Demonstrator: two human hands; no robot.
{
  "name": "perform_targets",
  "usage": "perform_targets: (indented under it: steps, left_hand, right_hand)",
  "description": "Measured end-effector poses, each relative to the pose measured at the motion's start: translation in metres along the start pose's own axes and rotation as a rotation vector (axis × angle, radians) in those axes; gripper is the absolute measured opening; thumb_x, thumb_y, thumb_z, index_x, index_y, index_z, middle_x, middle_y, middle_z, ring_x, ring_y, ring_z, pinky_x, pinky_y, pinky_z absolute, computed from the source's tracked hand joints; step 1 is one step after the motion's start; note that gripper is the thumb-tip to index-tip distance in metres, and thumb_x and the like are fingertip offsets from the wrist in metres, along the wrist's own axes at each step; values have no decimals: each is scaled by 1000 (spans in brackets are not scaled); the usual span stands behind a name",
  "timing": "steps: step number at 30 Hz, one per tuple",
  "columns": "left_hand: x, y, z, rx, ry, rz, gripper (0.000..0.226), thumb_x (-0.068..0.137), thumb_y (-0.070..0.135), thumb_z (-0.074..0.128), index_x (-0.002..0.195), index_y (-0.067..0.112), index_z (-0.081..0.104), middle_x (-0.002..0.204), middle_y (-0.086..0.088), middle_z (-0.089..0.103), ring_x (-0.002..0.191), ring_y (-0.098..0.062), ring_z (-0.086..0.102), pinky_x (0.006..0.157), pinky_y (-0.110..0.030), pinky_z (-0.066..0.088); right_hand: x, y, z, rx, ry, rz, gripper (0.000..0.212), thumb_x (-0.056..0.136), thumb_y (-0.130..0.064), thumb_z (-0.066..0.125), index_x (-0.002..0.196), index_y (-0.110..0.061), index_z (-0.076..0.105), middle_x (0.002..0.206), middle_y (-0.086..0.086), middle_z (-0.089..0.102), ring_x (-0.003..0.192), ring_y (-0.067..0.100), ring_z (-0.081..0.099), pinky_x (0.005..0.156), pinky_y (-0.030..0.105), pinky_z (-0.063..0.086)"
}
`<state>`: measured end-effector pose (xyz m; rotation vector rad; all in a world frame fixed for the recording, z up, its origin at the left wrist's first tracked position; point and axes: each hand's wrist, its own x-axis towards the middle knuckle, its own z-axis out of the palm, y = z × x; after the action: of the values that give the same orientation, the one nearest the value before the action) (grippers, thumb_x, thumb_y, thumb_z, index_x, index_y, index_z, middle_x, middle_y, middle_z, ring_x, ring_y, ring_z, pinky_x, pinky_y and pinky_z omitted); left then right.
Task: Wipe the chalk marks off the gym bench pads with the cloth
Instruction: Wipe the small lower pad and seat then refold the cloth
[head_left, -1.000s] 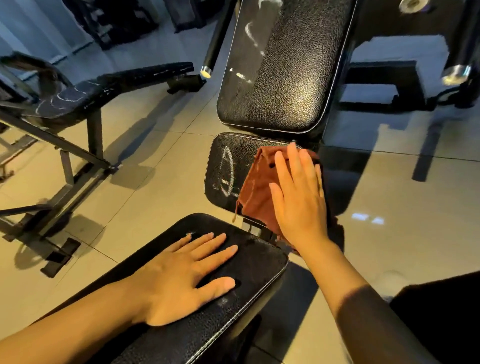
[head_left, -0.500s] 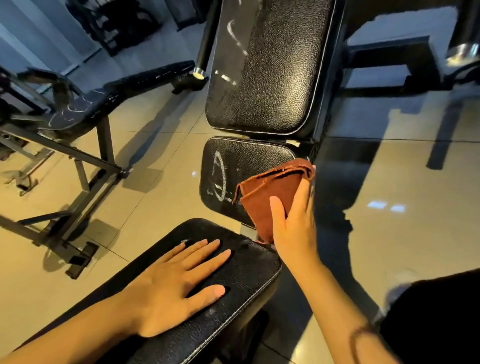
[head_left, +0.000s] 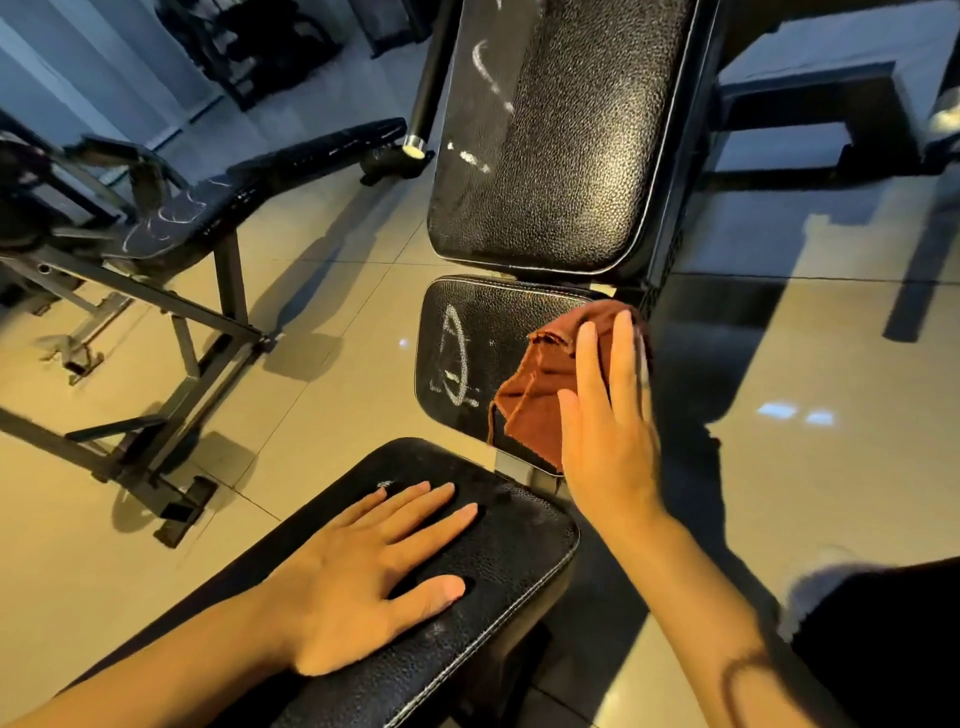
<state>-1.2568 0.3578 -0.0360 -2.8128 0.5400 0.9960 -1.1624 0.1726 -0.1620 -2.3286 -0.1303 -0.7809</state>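
A brown cloth (head_left: 540, 384) lies bunched on the right half of the small black middle pad (head_left: 467, 317), pressed down by the flat, straight fingers of my right hand (head_left: 605, 415). White chalk marks (head_left: 454, 358) show on that pad's left half. My left hand (head_left: 363, 577) rests flat, fingers spread, on the near black pad (head_left: 519, 551), which has a faint chalk speck (head_left: 384, 484). The large back pad (head_left: 566, 135) beyond carries chalk streaks (head_left: 485, 67) along its left side.
A second black bench (head_left: 171, 223) with chalk scribbles stands on its metal frame at the left. A chrome-tipped black bar (head_left: 418, 140) slants down behind the back pad. Glossy tiled floor (head_left: 779, 467) lies to the right; my dark-clothed leg (head_left: 883, 649) fills the lower right corner.
My right hand lifted the cloth off the middle pad half a second ago and now presses it flat on the pad's right side again. My left hand has stayed put.
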Motion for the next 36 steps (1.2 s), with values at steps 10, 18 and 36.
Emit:
perform_targets:
  steps: [10, 18, 36]
  left_hand:
    - [0, 0, -2, -3, -1, 9, 71, 66, 84, -15, 134, 65, -19, 148, 31, -29, 125, 18, -38, 102, -11, -30]
    - [1, 0, -1, -29, -3, -12, 68, 70, 81, -9, 136, 65, -16, 149, 31, -28, 128, 16, -35, 107, -14, -25]
    - [1, -3, 4, -32, 18, -18, 77, 71, 79, -5, 145, 56, -9, 157, 23, -17, 140, 4, -23, 114, -24, -18]
  right_hand:
    - [12, 21, -17, 170, 29, -151, 46, 100, -28, 43, 140, -7, 48, 149, 8, 41, 141, 25, 29, 119, 28, 19]
    - [43, 0, -16, -134, -86, -349, 51, 96, -30, 42, 139, -3, 50, 146, 13, 47, 139, 30, 35, 118, 43, 20]
    - [61, -14, -12, -467, -350, -520, 66, 92, -38, 56, 147, -7, 38, 154, 12, 36, 142, 27, 34, 118, 41, 18]
